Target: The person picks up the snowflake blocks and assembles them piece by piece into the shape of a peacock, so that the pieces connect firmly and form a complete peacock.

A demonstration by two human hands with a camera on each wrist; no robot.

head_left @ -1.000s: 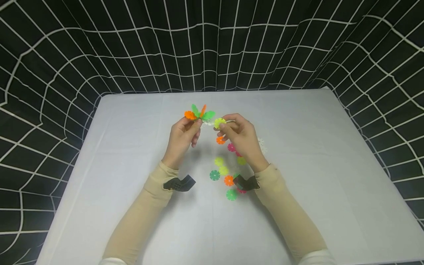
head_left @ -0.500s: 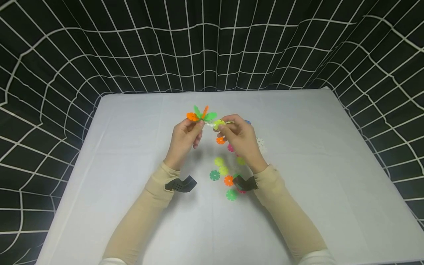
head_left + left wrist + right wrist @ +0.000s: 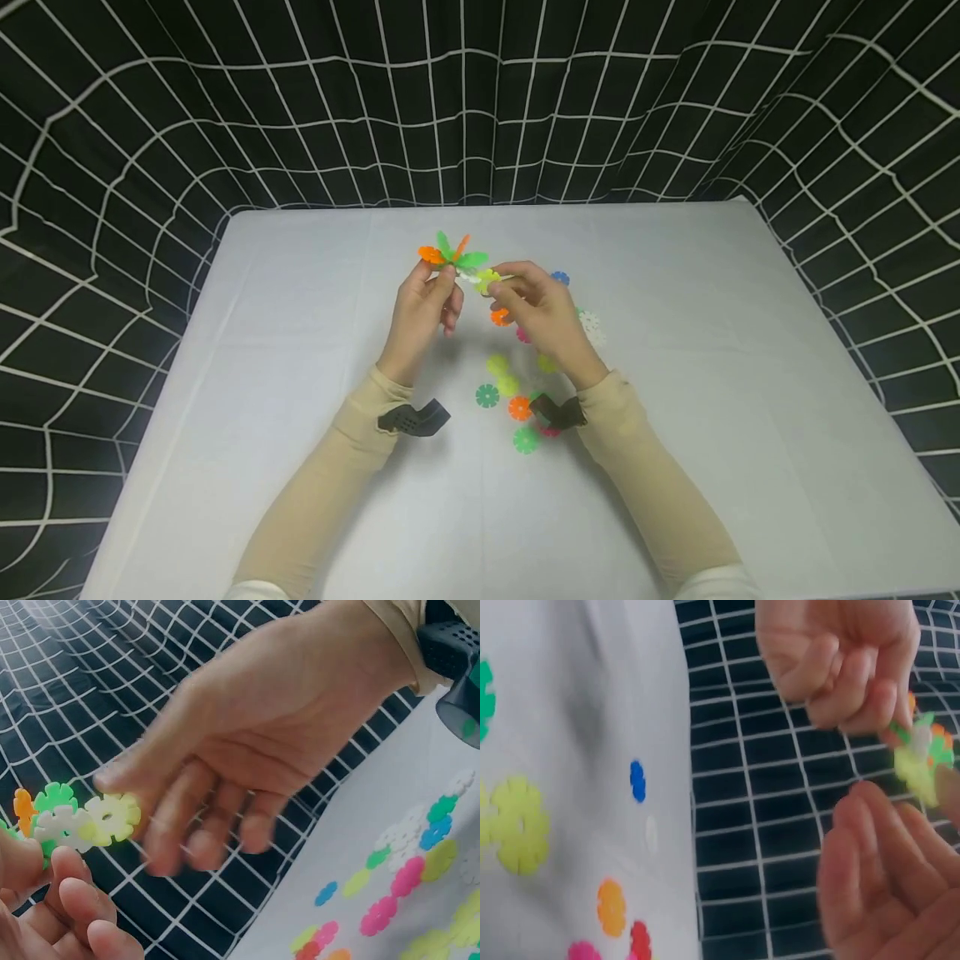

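My left hand pinches a small flower-shaped assembly of slotted plastic discs between thumb and index finger. Green discs and orange discs fan upward from it, and a white disc juts out toward the right. A yellow notched disc is pinched in my right hand, by thumb and index finger. In the left wrist view, the yellow disc's edge overlaps the white disc's edge. Both hands are held above the table, and the right hand's other fingers are loosely bent.
Loose discs lie on the white-covered table below and beside the right hand, among them a teal disc, an orange disc, a green disc, white discs and a blue disc. Black grid-patterned curtain surrounds the table.
My right hand has shifted slightly left with the yellow disc, closing the gap to the white disc. The left hand's assembly dipped right, then moved back left and up a little.
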